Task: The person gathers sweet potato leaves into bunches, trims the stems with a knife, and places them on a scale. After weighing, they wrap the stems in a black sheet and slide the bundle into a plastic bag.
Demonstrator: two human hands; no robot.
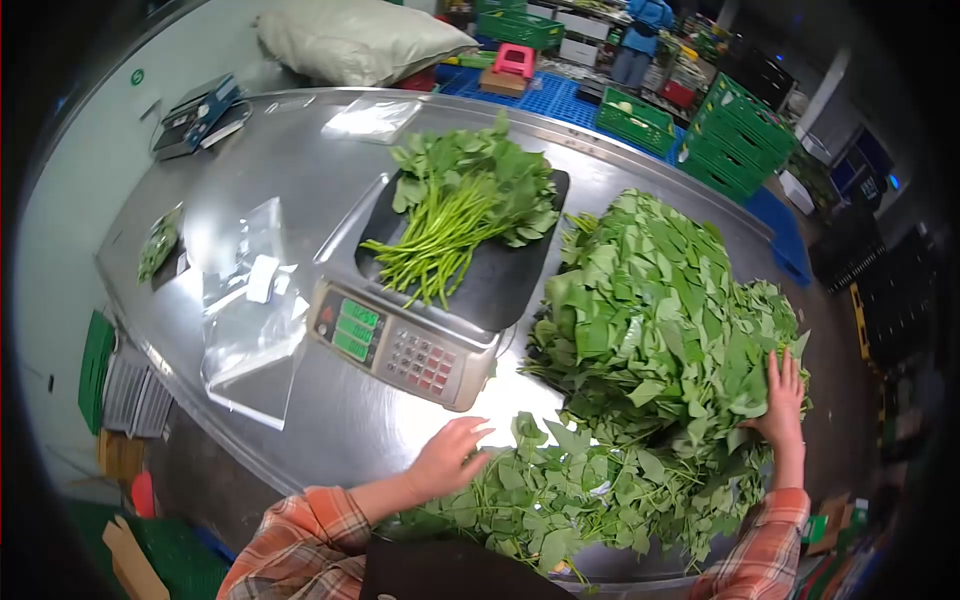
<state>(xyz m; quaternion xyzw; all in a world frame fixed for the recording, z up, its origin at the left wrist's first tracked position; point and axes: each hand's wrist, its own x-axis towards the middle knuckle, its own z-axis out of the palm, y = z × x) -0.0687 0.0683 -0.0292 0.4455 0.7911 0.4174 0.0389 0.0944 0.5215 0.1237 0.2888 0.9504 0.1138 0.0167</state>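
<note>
A large heap of leafy green stems [640,310] is piled on the right of the steel table. My right hand [783,402] lies against the near right side of this heap, fingers stretched over the leaves. Loosely curled and empty, my left hand [452,460] hovers by the left end of the loose leaves [590,490] along the table's front edge. Beyond it stands a digital scale [410,350] with a lit green display. A bunch of leafy greens [470,210] lies on the scale's black tray [510,285], its cut stems pointing toward me.
Clear plastic bags [250,350] lie left of the scale, with a packed bag of greens [160,243] farther left. Another device [195,115] sits at the back left. A stuffed white sack [360,40] and green crates [735,135] stand beyond the steel table [300,130]. A person [640,40] is in the background.
</note>
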